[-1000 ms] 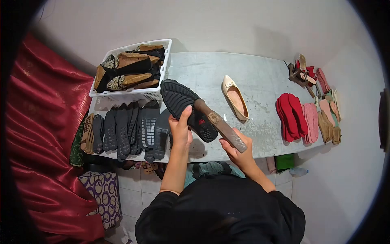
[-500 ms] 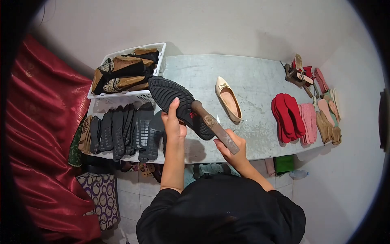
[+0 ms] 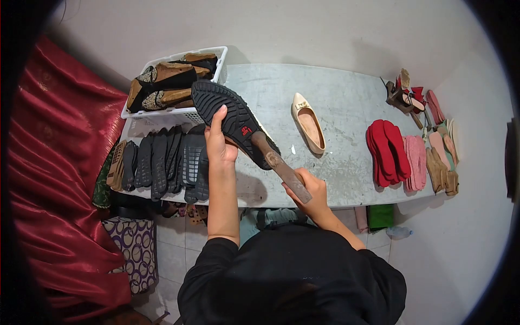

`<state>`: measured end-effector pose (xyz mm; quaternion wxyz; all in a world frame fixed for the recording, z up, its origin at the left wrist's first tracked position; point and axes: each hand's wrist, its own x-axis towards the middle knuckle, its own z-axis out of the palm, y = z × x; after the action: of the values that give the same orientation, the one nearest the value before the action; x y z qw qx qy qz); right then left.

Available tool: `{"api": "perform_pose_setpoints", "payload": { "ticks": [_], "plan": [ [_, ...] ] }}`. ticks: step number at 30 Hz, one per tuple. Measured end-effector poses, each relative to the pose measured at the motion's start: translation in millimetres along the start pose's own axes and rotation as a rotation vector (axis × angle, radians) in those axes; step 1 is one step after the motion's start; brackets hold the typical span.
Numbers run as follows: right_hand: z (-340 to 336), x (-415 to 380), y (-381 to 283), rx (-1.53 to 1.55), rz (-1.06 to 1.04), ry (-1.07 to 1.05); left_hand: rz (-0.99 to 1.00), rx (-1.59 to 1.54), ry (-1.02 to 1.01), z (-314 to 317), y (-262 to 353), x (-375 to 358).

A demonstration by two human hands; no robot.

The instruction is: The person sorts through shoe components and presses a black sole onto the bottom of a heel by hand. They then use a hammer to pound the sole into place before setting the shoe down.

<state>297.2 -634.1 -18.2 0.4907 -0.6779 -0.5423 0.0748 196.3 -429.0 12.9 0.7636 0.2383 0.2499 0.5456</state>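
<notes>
My left hand [image 3: 221,142] is closed around a shoe [image 3: 219,100] turned sole up, thumb pressed on its black ridged outsole; a red mark shows near the middle of the sole. In my right hand [image 3: 314,192] is a hammer [image 3: 284,172] with a worn, rusty head, its round end overlapping the heel part of the sole in this view. The hammer's handle is mostly hidden beneath the head and fingers. Beyond the hands, a cream pointed flat shoe [image 3: 310,127] with a gold ornament lies on the table [image 3: 341,92].
At the back left stands a white basket [image 3: 222,59] of shoes. Black soles [image 3: 160,165] line the table's left front. Red insoles [image 3: 385,151], pink insoles [image 3: 415,162] and beige pieces [image 3: 436,168] lie right. A red curtain [image 3: 65,179] hangs left.
The hammer's round end has shifted towards the heel of the sole, uncovering more of the red mark. The shoe has moved slightly up and left in view.
</notes>
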Motion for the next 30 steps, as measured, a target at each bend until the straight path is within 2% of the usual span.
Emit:
{"api": "perform_pose_setpoints", "payload": {
  "ticks": [3,5,7,11,14,16,19,23,26,30],
  "plan": [
    [7,-9,11,-0.001,-0.037,0.007,0.052,0.044,-0.008,-1,5,4],
    [10,-15,13,0.007,-0.069,0.019,-0.054,-0.071,-0.002,-4,11,6],
    [8,-15,7,0.050,0.027,-0.004,-0.073,-0.072,-0.020,-8,13,9],
    [9,-21,12,0.085,0.008,-0.011,-0.016,-0.032,0.036,-10,19,14],
    [4,-22,6,0.110,0.107,-0.052,0.012,-0.019,0.056,-12,21,12],
    [7,-22,10,0.036,0.063,-0.007,0.076,0.015,0.064,-11,22,12],
    [7,-25,9,0.131,0.069,0.005,0.054,-0.032,0.072,-12,25,16],
    [6,-15,1,0.092,0.137,-0.017,0.105,0.034,0.058,-8,21,15],
    [7,-13,1,0.107,0.095,-0.005,-0.032,-0.083,0.049,-7,20,11],
    [4,-7,-1,0.042,0.090,-0.039,-0.120,-0.098,0.023,-16,3,12]
  ]
}}
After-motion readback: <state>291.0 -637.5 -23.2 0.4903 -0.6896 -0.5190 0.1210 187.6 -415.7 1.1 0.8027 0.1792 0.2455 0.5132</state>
